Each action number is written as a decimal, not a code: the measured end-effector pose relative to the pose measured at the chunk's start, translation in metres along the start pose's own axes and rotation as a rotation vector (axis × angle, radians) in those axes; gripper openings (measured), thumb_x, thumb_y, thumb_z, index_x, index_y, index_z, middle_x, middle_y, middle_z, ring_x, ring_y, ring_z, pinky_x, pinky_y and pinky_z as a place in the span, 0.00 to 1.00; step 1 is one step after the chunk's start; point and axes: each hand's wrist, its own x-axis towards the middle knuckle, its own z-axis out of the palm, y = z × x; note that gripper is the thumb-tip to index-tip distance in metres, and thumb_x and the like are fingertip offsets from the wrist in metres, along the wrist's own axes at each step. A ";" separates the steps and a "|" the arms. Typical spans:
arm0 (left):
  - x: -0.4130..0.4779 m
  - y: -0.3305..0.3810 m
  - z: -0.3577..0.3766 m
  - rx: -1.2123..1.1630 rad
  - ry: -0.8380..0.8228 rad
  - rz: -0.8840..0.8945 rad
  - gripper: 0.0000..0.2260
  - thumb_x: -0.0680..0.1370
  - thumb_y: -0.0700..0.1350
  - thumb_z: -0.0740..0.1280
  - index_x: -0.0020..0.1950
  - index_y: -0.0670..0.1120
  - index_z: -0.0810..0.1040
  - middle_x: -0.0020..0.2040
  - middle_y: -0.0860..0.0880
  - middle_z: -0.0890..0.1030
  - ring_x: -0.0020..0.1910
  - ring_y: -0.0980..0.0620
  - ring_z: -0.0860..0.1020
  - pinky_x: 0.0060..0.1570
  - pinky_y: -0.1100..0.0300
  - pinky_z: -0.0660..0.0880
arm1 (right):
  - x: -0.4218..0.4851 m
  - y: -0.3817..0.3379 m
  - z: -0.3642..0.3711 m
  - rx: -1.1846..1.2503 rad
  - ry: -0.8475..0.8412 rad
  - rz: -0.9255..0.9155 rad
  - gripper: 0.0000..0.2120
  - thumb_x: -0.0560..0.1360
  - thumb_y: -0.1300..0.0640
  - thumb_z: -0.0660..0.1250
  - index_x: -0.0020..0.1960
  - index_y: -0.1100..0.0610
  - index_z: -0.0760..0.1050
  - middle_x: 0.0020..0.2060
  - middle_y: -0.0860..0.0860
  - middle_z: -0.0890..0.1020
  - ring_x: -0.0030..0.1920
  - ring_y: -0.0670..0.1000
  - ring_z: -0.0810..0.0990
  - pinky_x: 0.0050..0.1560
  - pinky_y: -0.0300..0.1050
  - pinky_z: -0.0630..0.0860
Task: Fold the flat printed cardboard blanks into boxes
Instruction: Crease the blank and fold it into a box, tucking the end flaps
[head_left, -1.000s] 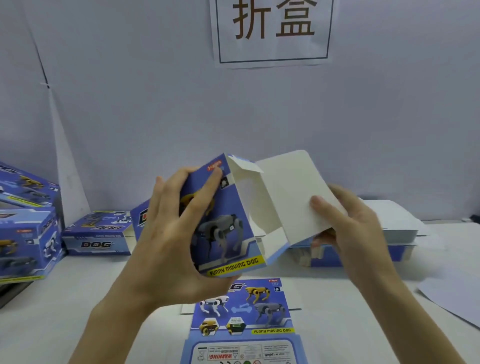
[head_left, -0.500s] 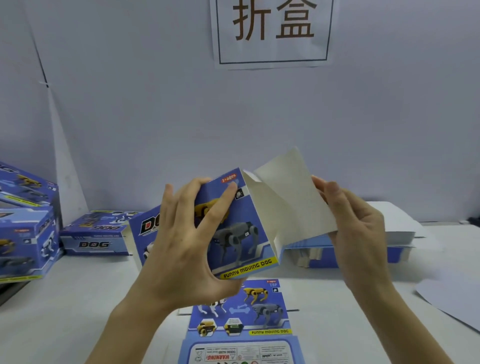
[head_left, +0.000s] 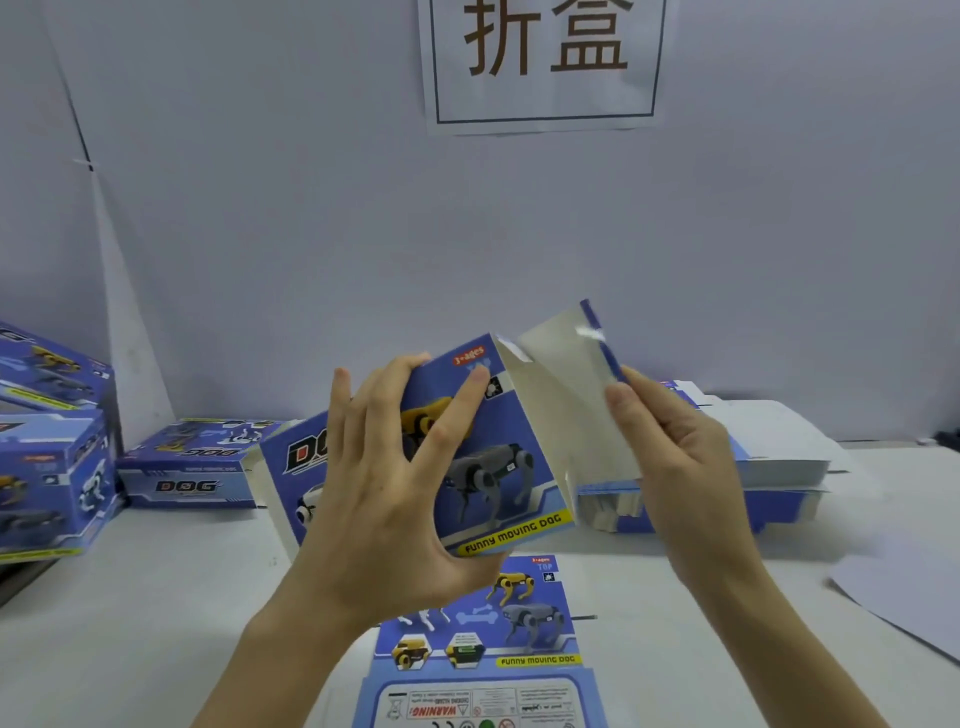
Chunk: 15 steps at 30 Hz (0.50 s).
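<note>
Head view: two hands raised over the white bench (head_left: 156, 623).
Folded boxes: three at left, two stacked (head_left: 47, 467), one lying flat (head_left: 192, 470).
Flat blanks: one on the bench (head_left: 478, 654) under the hands; a stack (head_left: 779, 467) at right, behind the right hand.
Half-formed box (head_left: 498, 457): held in the air between both hands.
Left hand (head_left: 384, 499): fingers wrapped on the printed panel, gripping it.
Right hand (head_left: 675, 467): pinching the white end flap (head_left: 571, 395).

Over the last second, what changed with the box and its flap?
The right hand swung the white flap from lying open toward closing over the box's end, moving from its face to its edge. The box dropped slightly. The left hand kept its grip; the flat blank stayed on the table.
</note>
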 end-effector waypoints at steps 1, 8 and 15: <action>0.000 0.001 0.001 0.013 0.002 -0.026 0.47 0.63 0.69 0.67 0.75 0.47 0.59 0.68 0.34 0.64 0.71 0.36 0.63 0.73 0.37 0.47 | -0.005 -0.001 0.007 -0.004 -0.053 -0.024 0.15 0.80 0.57 0.62 0.52 0.38 0.80 0.42 0.36 0.83 0.43 0.37 0.80 0.40 0.29 0.74; 0.000 0.006 0.000 0.050 0.032 -0.035 0.47 0.64 0.71 0.66 0.76 0.47 0.58 0.68 0.34 0.65 0.71 0.36 0.64 0.74 0.37 0.46 | -0.025 -0.001 0.033 -0.018 -0.160 -0.038 0.18 0.79 0.48 0.57 0.68 0.38 0.69 0.64 0.35 0.76 0.66 0.39 0.72 0.64 0.41 0.72; 0.000 0.006 -0.008 -0.026 0.021 -0.051 0.50 0.62 0.69 0.67 0.77 0.49 0.55 0.69 0.36 0.63 0.72 0.38 0.61 0.73 0.37 0.46 | -0.017 -0.009 0.014 -0.158 -0.429 -0.108 0.26 0.75 0.40 0.59 0.72 0.31 0.58 0.74 0.33 0.60 0.74 0.36 0.57 0.69 0.36 0.64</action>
